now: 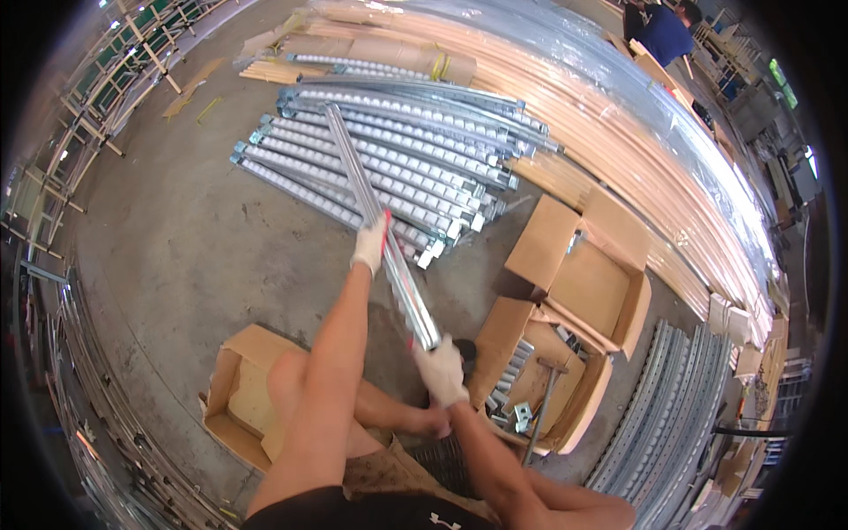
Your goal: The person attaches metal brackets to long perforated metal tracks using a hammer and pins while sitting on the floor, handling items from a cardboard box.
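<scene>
Both my hands wear pale work gloves. A long silver metal rail (408, 287) slants away from me, held up over the floor. My left hand (370, 245) is closed round it near its middle. At the near end of the rail, my right hand (440, 369) is closed on it, the fingertips partly hidden. Under the rail's far half lie several roller tracks (389, 163) with white rollers, fanned out side by side on the floor.
Right of my right hand, a cardboard box (583, 411) holds metal fittings (512, 375) and a hammer (549, 389). Behind it stands another open box (592, 283); a third (231, 389) sits left. Perforated metal rails (658, 406) and long wrapped bundles (609, 177) lie right. A person (664, 35) is far back.
</scene>
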A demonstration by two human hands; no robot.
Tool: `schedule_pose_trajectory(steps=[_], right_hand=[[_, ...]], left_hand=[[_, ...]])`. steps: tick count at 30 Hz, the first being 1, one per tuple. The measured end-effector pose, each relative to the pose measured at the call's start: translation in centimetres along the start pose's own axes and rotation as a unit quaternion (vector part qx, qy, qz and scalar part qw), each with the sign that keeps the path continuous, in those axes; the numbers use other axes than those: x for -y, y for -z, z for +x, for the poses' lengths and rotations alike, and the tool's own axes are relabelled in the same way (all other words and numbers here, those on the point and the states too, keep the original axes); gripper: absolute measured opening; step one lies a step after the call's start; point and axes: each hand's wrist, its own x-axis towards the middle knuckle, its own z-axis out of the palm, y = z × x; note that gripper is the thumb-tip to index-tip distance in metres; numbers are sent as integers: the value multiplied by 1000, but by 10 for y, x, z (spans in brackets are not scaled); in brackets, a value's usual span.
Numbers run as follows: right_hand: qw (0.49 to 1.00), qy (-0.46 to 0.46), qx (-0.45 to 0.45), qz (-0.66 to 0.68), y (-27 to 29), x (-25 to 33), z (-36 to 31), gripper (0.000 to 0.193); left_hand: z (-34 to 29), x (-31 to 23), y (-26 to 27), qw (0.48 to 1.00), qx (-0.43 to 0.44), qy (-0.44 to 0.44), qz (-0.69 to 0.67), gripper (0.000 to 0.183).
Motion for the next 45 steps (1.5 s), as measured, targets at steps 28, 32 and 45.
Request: schedule_pose_trajectory(steps=[28,32,45], right_hand=[[989,135,-5,-58,102,39,211,41],[980,142,-52,-133,139,80,256,50],[932,118,-342,-15,306,-192,113,36]], left_hand=[[86,-53,-22,986,127,29,102,69],[67,-40,10,980,139,66,129,79],[-43,142,-36,887,246,71,385,38]])
